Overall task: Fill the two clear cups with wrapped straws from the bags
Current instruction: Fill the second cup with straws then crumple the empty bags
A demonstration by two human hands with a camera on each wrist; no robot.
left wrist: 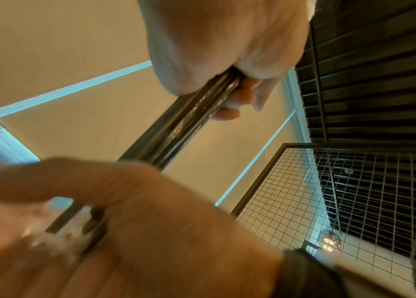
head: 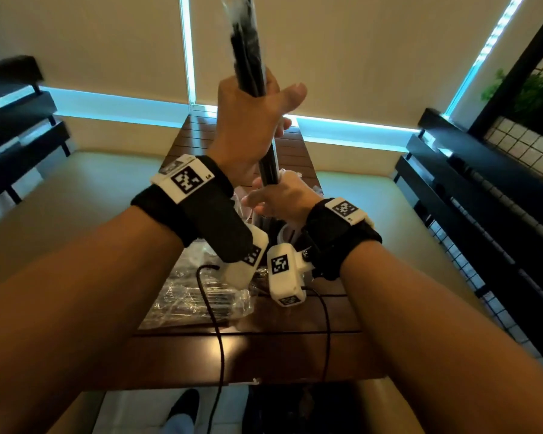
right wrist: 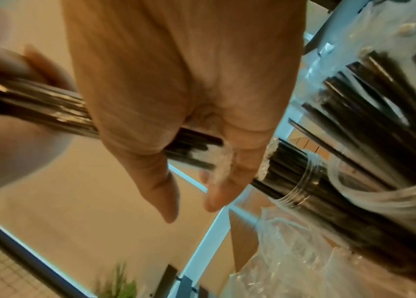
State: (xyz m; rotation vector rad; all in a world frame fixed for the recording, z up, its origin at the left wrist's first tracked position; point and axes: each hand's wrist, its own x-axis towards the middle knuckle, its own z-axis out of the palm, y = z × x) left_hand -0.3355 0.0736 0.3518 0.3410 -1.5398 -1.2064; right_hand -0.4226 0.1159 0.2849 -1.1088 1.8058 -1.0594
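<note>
A bundle of black wrapped straws (head: 248,54) stands upright above the table. My left hand (head: 282,104) grips it at mid height, fingers curled round it, as the left wrist view shows the same straws (left wrist: 189,115). Below, my right hand (head: 264,195) holds the bundle's lower end (right wrist: 196,153), just above the cups. In the right wrist view a clear cup (right wrist: 301,181) packed with black straws lies beyond my fingers, and a second clear cup (right wrist: 380,193) holding straws is closer to the camera. In the head view my wrists hide most of both cups.
A crinkled clear plastic bag (head: 201,296) with more straws lies on the dark wooden table (head: 264,355) under my left forearm. More loose plastic (right wrist: 291,252) sits beside the cups. Cream benches flank the table; a black wire grid (head: 499,245) runs along the right.
</note>
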